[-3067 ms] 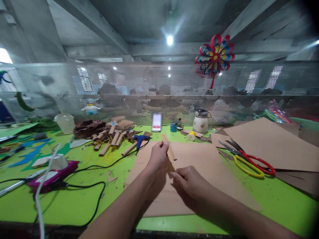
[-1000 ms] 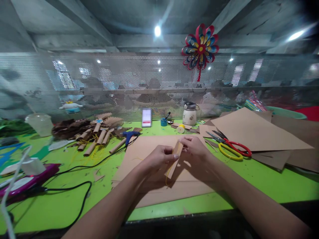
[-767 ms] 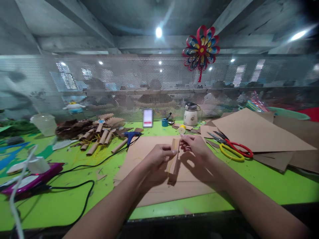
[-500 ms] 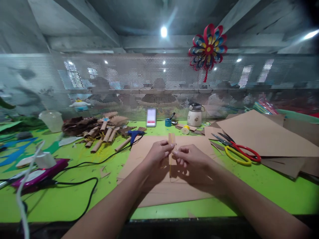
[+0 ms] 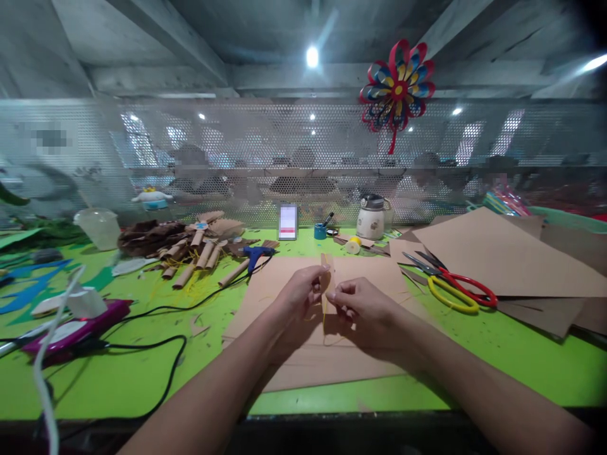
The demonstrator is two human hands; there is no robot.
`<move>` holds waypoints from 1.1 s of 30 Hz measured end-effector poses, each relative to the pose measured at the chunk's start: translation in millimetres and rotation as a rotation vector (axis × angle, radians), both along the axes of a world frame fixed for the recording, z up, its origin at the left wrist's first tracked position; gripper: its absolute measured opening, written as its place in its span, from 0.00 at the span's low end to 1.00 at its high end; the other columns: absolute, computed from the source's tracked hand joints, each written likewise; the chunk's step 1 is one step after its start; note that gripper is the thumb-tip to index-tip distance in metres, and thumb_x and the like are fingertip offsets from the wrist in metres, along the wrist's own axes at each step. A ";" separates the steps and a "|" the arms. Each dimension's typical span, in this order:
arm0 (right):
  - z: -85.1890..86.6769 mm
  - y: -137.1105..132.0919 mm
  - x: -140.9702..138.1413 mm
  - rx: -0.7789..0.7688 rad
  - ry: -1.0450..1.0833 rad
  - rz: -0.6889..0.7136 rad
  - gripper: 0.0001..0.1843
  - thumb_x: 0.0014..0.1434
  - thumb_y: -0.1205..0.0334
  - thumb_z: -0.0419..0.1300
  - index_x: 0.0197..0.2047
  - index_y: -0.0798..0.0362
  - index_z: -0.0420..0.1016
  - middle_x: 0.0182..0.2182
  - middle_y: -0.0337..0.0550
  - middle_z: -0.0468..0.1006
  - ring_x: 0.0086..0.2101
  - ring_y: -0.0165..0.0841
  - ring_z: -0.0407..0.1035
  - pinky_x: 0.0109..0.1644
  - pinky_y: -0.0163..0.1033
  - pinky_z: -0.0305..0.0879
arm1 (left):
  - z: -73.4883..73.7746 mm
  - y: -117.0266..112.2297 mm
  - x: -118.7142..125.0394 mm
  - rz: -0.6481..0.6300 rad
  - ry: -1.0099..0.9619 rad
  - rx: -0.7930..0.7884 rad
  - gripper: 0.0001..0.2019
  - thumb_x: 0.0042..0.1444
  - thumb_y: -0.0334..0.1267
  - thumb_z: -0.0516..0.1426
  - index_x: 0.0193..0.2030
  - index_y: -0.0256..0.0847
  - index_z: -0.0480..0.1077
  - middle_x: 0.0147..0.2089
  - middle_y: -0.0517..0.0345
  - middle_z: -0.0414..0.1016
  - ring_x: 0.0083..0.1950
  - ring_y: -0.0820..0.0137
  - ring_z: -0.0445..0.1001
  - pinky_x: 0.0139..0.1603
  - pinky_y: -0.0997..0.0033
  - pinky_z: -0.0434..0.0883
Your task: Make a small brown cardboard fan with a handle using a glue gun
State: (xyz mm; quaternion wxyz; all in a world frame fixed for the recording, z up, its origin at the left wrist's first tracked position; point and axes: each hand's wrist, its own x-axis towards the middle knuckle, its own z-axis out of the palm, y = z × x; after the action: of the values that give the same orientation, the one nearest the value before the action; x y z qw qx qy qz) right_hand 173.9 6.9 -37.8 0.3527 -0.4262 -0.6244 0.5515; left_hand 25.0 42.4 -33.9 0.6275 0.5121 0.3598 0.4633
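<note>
1. Closest to me, both hands meet above a stack of brown sheets (image 5: 270, 363) on the green table (image 5: 156, 385). The left hand (image 5: 303, 287) is curled in, thumb and fingers pinched on a narrow cardboard strip (image 5: 324, 258).
2. That strip sits between the hands, its far end poking out beyond the left fingertips. A yellow thread (image 5: 324, 319) hangs down on the near side.
3. The right hand (image 5: 360, 300) is half curled, fingertips drawn narrowly together just beside the strip's nearer part; I cannot tell whether they grip strip, thread or neither.
4. Off to the left, a white plug (image 5: 88, 303) sits in a magenta power strip (image 5: 114, 316). To the right, red-and-yellow scissors (image 5: 446, 276) lie with their blades apart.
5. Past the sheets, a blue glue gun (image 5: 257, 256) lies near a heap of paper tubes (image 5: 205, 256), and a spool (image 5: 353, 245) carries yellow thread.
6. Farther back are the containers: a small blue pot (image 5: 320, 232) with a dark pen-like tool leaning in it, a pale flask (image 5: 370, 221) under its dark lid, and a translucent cup (image 5: 99, 229) whose contents I can't make out.
7. Behind everything stands a perforated screen (image 5: 265, 136), a looped paper flower (image 5: 399, 90) against its upper part.
</note>
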 end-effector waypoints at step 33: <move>1.1 -11.7 -15.4 -0.246 0.239 0.153 0.17 0.52 0.49 0.62 0.29 0.54 0.67 0.19 0.40 0.74 0.17 0.31 0.67 0.21 0.38 0.65 | -7.8 12.4 -9.7 0.209 0.023 0.144 0.13 0.46 0.45 0.62 0.25 0.39 0.64 0.22 0.65 0.64 0.24 0.75 0.62 0.25 0.75 0.58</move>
State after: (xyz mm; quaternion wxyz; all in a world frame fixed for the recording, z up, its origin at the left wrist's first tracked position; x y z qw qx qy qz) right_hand 158.5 -4.8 -36.7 0.3267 -0.3488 -0.5365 0.6956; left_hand 15.3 54.8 -41.6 0.5330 0.5210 0.3843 0.5448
